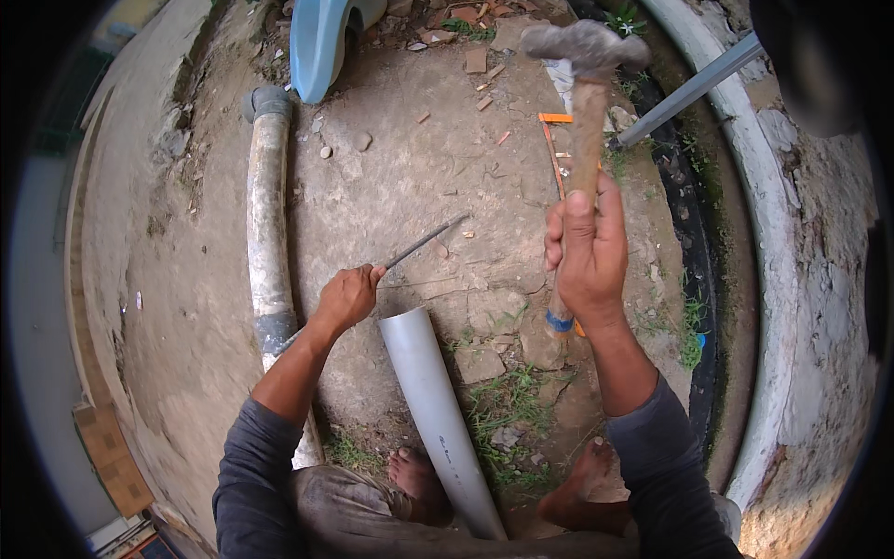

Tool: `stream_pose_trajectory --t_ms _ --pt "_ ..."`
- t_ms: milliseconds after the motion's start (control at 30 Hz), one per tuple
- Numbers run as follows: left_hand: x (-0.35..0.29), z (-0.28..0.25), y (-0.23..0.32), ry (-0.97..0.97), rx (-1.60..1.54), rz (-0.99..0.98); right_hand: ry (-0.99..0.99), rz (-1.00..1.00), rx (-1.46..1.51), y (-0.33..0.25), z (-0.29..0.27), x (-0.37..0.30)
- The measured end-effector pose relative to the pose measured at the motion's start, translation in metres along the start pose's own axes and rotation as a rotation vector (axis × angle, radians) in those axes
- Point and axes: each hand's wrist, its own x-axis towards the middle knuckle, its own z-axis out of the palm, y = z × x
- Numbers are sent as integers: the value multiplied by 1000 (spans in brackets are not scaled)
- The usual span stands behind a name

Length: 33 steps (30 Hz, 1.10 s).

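My right hand (590,256) grips the wooden handle of a hammer (589,121), its head raised and slightly blurred at the upper right. A band of blue shows near the handle's lower end. My left hand (347,298) is closed around a thin dark metal rod (424,241). One end of the rod points up and to the right over the ground; the other runs back beside my left forearm. Below and between my hands, a grey plastic pipe (430,410) slants between my bare feet, with its cut end facing away from me.
Left of me lies an old, stained pipe (271,200) with grey collars. Partly behind the hammer is an orange-framed hacksaw (553,154) on the ground. A light blue plastic object (318,47) stands at the far side. A metal post (694,88) leans near the right-hand wall and dark gutter.
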Motion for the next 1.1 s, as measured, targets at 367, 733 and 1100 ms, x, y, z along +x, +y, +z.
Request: stream_pose_trajectory --t_ms 367,733,1100 --pt "2 -21 11 73 185 24 -359 301 -857 167 -21 -42" --pt "-7 -3 -5 33 65 48 211 -632 277 -80 20 84" --pt "-7 -14 3 53 183 9 -191 213 -709 62 -16 -13"
